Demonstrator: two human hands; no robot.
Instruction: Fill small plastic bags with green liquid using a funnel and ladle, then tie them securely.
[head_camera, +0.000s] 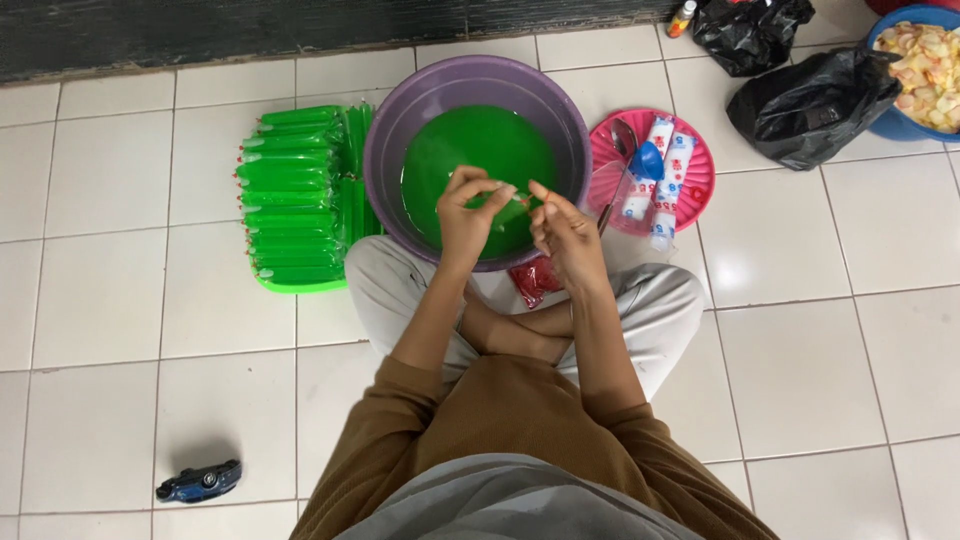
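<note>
head view | left hand (466, 215) and right hand (563, 228) both pinch one slim clear packet (508, 208) of green liquid — held just above the purple basin (385, 150) | basin: one, holding green liquid (470, 150) | green tray (290, 284) with stacked filled packets, count unclear | one pink basket (700, 185) — two black bags (810, 105)

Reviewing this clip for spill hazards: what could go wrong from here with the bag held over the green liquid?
1. Both hands, left hand and right hand, pinch a small bag over the basin; a slipped grip would likely drop it into the green liquid.
2. The basin sits against the person's crossed legs; a knee shift could slosh liquid onto the tiles.
3. The filled packs lie right beside the basin, so splashes could wet them.
</note>
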